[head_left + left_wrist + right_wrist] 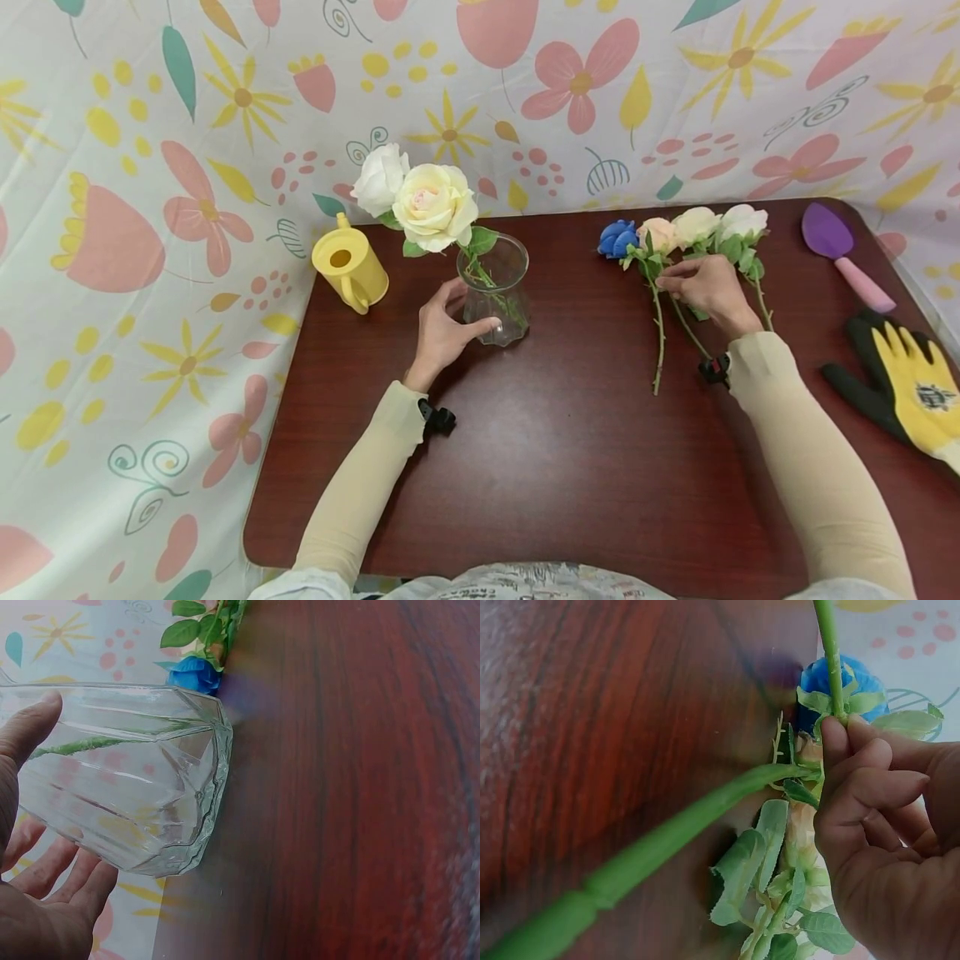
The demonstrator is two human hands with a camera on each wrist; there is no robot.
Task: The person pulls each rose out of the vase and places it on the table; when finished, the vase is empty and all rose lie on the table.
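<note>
A clear glass vase [501,312] stands upright on the table, holding a white rose [381,179] and a cream rose [435,207] that lean left over its rim. My left hand [442,333] holds the vase from the left, the thumb [34,727] lying on the glass and the fingers curving round the other side. On the right, a blue rose [618,239] lies beside a peach rose [657,236], a pale yellow rose [696,227] and another white rose [742,222]. My right hand [712,290] pinches the blue rose's stem [829,645] just below the bloom between thumb and finger.
A yellow watering can [367,271] stands at the back left. Along the right side lie a purple trowel [827,229] with a pink handle and a black-and-yellow work glove [911,379]. Flower-printed cloth [247,150] hangs behind and left of the brown table [570,483].
</note>
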